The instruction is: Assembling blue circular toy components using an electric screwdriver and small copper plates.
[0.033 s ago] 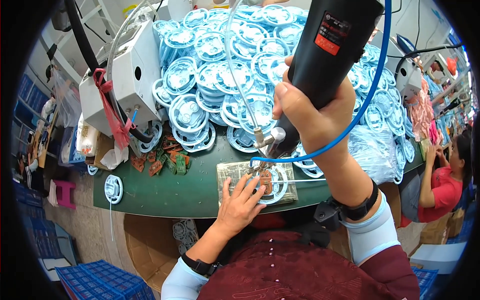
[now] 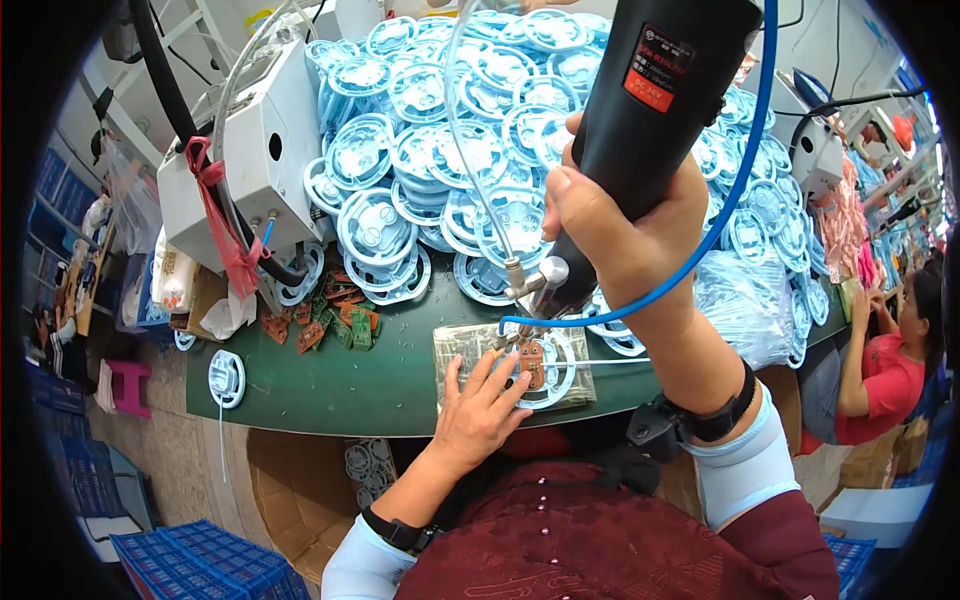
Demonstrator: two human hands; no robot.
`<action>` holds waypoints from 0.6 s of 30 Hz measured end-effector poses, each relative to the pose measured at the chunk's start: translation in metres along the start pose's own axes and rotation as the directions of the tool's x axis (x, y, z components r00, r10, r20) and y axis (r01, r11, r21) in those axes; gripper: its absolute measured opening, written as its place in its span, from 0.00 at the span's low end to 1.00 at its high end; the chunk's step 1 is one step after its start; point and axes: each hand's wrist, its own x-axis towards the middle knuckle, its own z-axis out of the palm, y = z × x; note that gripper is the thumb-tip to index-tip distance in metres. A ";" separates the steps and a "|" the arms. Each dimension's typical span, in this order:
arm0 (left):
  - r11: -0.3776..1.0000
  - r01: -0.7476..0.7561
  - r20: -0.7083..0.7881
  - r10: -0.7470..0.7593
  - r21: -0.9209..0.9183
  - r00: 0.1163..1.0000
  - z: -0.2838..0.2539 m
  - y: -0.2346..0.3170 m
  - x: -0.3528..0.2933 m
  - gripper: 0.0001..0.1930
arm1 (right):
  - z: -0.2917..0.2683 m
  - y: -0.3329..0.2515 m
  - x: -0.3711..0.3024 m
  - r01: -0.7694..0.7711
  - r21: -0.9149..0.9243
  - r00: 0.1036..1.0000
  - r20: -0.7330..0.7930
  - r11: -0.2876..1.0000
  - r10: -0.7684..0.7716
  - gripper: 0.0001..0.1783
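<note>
My right hand (image 2: 635, 235) is wrapped round the black body of an electric screwdriver (image 2: 640, 130), tilted with its tip low. The tip meets the top of a small orange circuit board (image 2: 533, 368); the exact contact spot is too small to make out. The board sits in a round light-blue plastic part (image 2: 570, 378), from which a white strand runs right. Beneath it lies a pad wrapped in clear tape (image 2: 457, 345). My left hand (image 2: 478, 412) lies with fingers spread on the part's left side, fingertips beside the board.
Behind the pad rises a large heap of light-blue plastic parts (image 2: 430, 160). Loose orange and green circuit boards (image 2: 345, 315) lie left on the green table (image 2: 300, 390), near a white machine (image 2: 250, 150). A blue hose (image 2: 700, 255) loops past my right wrist. A co-worker (image 2: 880, 370) sits far right.
The screwdriver's upper end has shifted very slightly to the left with my right hand. My left hand and the plastic part stay where they were.
</note>
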 end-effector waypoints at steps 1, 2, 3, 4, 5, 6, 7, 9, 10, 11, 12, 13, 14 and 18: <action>1.000 0.001 0.000 -0.001 -0.003 1.000 0.000 -0.001 0.001 0.28 | 0.001 0.000 0.000 -0.008 0.010 1.000 0.017 1.000 0.008 0.20; 1.000 -0.015 0.004 0.015 0.017 1.000 -0.001 -0.001 0.000 0.28 | 0.001 -0.001 -0.001 -0.011 0.010 1.000 0.019 1.000 0.011 0.20; 0.999 -0.030 0.008 0.030 0.037 1.000 -0.001 -0.002 0.000 0.28 | 0.000 -0.002 -0.001 0.014 -0.035 0.998 0.068 0.999 -0.011 0.18; 0.999 -0.027 0.009 0.027 0.036 1.000 0.000 -0.002 -0.001 0.28 | -0.001 -0.002 -0.003 0.041 -0.079 0.992 0.118 0.996 -0.032 0.17; 0.999 -0.029 0.006 0.029 0.031 1.000 0.001 -0.003 -0.002 0.28 | -0.001 -0.003 -0.005 0.042 -0.040 0.993 0.108 0.998 -0.037 0.17; 0.999 -0.031 0.002 0.031 0.027 1.000 0.001 -0.003 -0.002 0.28 | -0.002 -0.003 -0.008 0.043 -0.001 0.994 0.097 0.999 -0.043 0.18; 0.999 -0.030 -0.001 0.030 0.028 1.000 0.001 -0.003 -0.002 0.28 | -0.007 0.005 -0.012 0.100 0.001 0.989 0.109 0.995 -0.099 0.18; 0.999 -0.042 -0.007 0.042 0.024 0.999 0.000 0.000 0.002 0.27 | -0.006 0.003 -0.014 0.086 -0.007 0.992 0.091 0.996 -0.085 0.19; 0.999 -0.049 -0.009 0.050 0.024 0.999 -0.001 0.001 0.002 0.27 | -0.006 0.002 -0.015 0.070 -0.011 0.995 0.075 0.998 -0.069 0.19; 0.999 -0.039 -0.002 0.039 0.029 0.999 -0.001 0.000 0.001 0.27 | -0.008 0.003 -0.012 0.040 -0.085 0.995 0.097 0.996 -0.032 0.20; 0.999 -0.030 0.005 0.030 0.033 1.000 -0.002 0.000 0.002 0.27 | -0.008 0.007 -0.008 0.038 -0.093 0.995 0.100 0.995 -0.028 0.21; 0.998 -0.041 0.001 0.041 0.038 0.999 -0.001 0.000 0.004 0.27 | -0.011 0.003 -0.006 0.041 -0.059 0.995 0.096 0.997 -0.035 0.21; 0.999 -0.041 -0.016 0.042 0.029 0.999 0.000 0.000 0.005 0.27 | -0.015 -0.001 -0.003 0.041 -0.022 0.995 0.097 0.999 -0.038 0.21; 0.998 -0.001 -0.051 0.004 0.055 0.999 0.003 0.003 0.001 0.26 | -0.016 -0.047 -0.002 0.162 0.030 0.983 0.077 0.986 -0.164 0.20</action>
